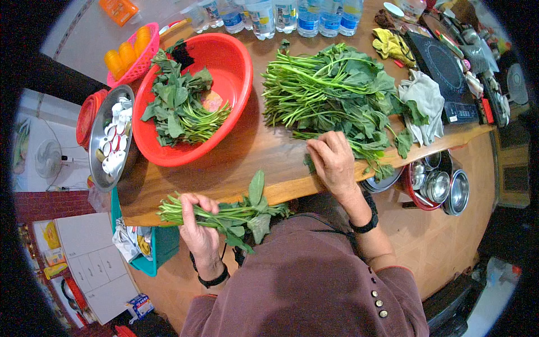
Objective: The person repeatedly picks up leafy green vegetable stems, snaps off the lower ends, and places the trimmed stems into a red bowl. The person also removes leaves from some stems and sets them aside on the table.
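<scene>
My left hand (199,224) is closed round a bunch of long-stemmed leafy greens (247,216) at the table's near edge, stems to the left and leaves to the right. At the near side of a large pile of the same greens (320,84), my right hand (336,163) has its fingers pinched together; whatever is between them is hidden. Left of the pile stands a red plastic basin (238,73), with another bunch of greens (179,101) lying inside it, stems toward the right.
Water bottles (309,17) line the table's far edge. Left of the basin are a metal bowl (96,163) of white pieces and a pink basket (152,36) with orange cups. A white cloth (424,101), yellow gloves (393,46) and an induction cooker (438,64) lie right.
</scene>
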Motion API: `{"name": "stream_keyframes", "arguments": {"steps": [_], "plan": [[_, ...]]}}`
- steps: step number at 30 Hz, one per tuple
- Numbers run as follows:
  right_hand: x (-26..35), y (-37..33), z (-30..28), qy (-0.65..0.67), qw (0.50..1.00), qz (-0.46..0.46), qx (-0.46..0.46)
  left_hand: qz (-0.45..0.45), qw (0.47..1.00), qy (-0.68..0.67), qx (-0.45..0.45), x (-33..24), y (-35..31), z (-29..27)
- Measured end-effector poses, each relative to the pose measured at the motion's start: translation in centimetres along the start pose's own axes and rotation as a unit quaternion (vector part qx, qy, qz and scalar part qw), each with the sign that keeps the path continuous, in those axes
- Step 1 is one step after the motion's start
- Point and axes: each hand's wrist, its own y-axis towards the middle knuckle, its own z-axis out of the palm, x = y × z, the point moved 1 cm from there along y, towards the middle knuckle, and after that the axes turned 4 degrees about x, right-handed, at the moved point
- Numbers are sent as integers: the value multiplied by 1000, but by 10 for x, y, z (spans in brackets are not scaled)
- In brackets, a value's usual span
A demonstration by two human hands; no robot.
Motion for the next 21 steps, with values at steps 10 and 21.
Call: {"name": "stream_keyframes", "arguments": {"steps": [10,21], "plan": [[-10,11,17,-108,994,-5,12,-63,997,-33,-11,11,4,4],[57,-6,2,269,961,70,13,-101,986,52,120,44,4,54]]}}
